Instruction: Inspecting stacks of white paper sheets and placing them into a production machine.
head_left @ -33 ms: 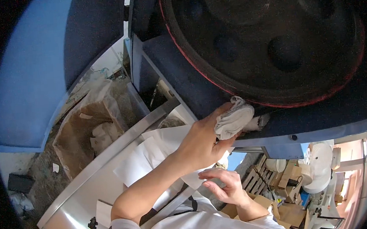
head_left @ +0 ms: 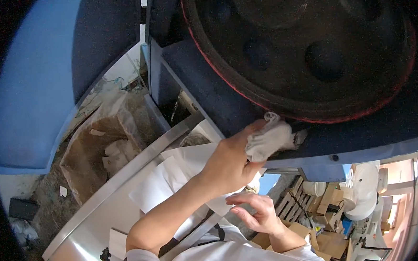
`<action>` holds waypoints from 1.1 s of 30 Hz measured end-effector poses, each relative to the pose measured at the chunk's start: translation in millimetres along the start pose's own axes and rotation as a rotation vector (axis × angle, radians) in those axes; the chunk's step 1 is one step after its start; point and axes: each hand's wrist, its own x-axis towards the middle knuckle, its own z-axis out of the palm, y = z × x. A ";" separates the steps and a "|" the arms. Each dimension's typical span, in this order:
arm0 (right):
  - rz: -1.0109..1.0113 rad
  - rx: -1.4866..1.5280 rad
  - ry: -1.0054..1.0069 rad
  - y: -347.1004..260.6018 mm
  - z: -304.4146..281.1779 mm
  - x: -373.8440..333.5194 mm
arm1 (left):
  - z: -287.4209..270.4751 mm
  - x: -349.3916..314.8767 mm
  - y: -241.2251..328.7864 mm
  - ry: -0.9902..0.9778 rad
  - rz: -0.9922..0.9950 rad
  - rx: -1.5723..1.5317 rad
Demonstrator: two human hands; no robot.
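My left hand [head_left: 228, 165] reaches up from the lower left and is closed around a crumpled white cloth [head_left: 269, 138]. The cloth's far end bunches against the dark panel of a blue machine housing, just beneath the lower rim of a large dark wheel [head_left: 281, 64]. Round holes pierce the wheel, and a red line follows its edge. Whether the cloth touches the rim I cannot tell. Part of the left fingers is hidden behind the cloth. My right hand [head_left: 257, 213] hangs lower, close to my body, with thumb and fingers apart and nothing in it.
A blue door [head_left: 34, 88] curves along the left. Below it stands a cardboard box [head_left: 95, 147] with white material inside. A pale metal ledge [head_left: 126, 178] and white sheets [head_left: 159, 183] lie beside my left forearm. Further right are cardboard boxes [head_left: 328, 204] and a wooden pallet [head_left: 294, 199].
The cloth in my left hand has shifted slightly to the right and crumpled, its folded end now less rounded. My right hand stays in the same place.
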 end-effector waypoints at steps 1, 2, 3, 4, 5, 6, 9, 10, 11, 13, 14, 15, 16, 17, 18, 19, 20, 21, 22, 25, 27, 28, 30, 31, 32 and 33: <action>-0.006 -0.002 -0.003 0.9 0.0 -0.4 | 0.7 -2.2 1.9 0.002 0.000 0.000; 0.000 0.003 -0.001 3.7 -0.4 0.3 | -0.5 -1.6 6.7 -0.018 -0.040 0.011; 0.007 0.019 -0.008 6.4 -0.8 1.0 | -1.2 -0.1 9.5 -0.039 -0.081 0.023; 0.015 0.035 -0.016 9.1 -1.2 1.7 | -0.7 2.2 8.8 -0.044 -0.087 0.021; 0.018 0.034 -0.014 8.6 -1.6 2.3 | -0.4 4.1 9.4 -0.059 -0.115 0.036; 0.021 0.025 -0.029 7.2 -2.4 4.2 | -0.4 6.0 10.2 -0.074 -0.144 0.051; 0.032 0.008 -0.053 3.8 -2.9 9.6 | -1.7 13.5 18.7 -0.070 -0.171 0.080; 0.038 0.001 -0.063 2.2 -2.1 10.5 | -1.5 13.2 20.6 -0.069 -0.172 0.078; 0.032 0.000 -0.069 1.8 -2.5 12.3 | -2.0 13.5 22.3 -0.066 -0.189 0.099; -0.008 -0.012 -0.076 0.5 -2.0 15.8 | -3.5 16.0 23.2 -0.057 -0.205 0.124; -0.010 -0.012 -0.082 -0.9 -1.1 16.3 | -1.5 16.0 23.0 -0.063 -0.204 0.110; -0.020 -0.003 -0.065 -2.3 0.6 17.4 | -0.3 14.6 22.6 -0.070 -0.203 0.096; -0.030 0.008 -0.047 -4.6 1.9 17.5 | 1.1 10.0 22.4 -0.067 -0.207 0.100; -0.039 0.012 -0.051 -6.0 1.5 19.2 | 1.7 3.9 20.3 0.021 -0.179 0.072; -0.056 -0.022 -0.099 -8.7 -0.7 20.2 | 0.5 -2.3 20.9 0.106 -0.151 0.046; -0.074 -0.053 -0.146 -11.6 -2.4 21.0 | -4.6 -10.4 24.0 0.130 -0.190 0.004; -0.072 -0.021 -0.136 -15.4 -1.2 19.9 | -12.3 -23.4 30.7 0.147 -0.233 -0.036; -0.066 0.005 -0.124 -19.2 -1.3 19.9 | -20.7 -35.4 35.9 0.142 -0.237 -0.025; -0.093 0.060 -0.102 -24.1 -1.8 20.7 | -30.9 -48.3 41.2 0.187 -0.303 -0.105; 0.026 0.424 0.045 -32.0 10.5 8.0 | -56.0 -76.6 63.6 0.321 -0.382 -0.009; 0.105 0.883 -0.003 -39.8 19.5 17.9 | -66.7 -99.9 69.8 0.352 -0.201 0.170; 0.174 1.035 -0.009 -40.1 24.7 25.0 | -67.6 -109.9 73.5 0.280 -0.210 0.306; 0.148 1.037 -0.090 -36.6 33.2 37.6 | -69.3 -121.9 85.0 0.182 -0.245 0.452; 0.149 0.991 -0.143 -43.6 36.2 41.1 | -72.4 -127.8 92.1 0.183 -0.247 0.474; 0.141 0.997 -0.149 -46.7 41.2 41.0 | -74.7 -133.1 97.2 0.176 -0.283 0.436; 0.227 0.930 -0.150 -48.9 46.9 40.4 | -77.5 -138.0 101.3 0.168 -0.318 0.397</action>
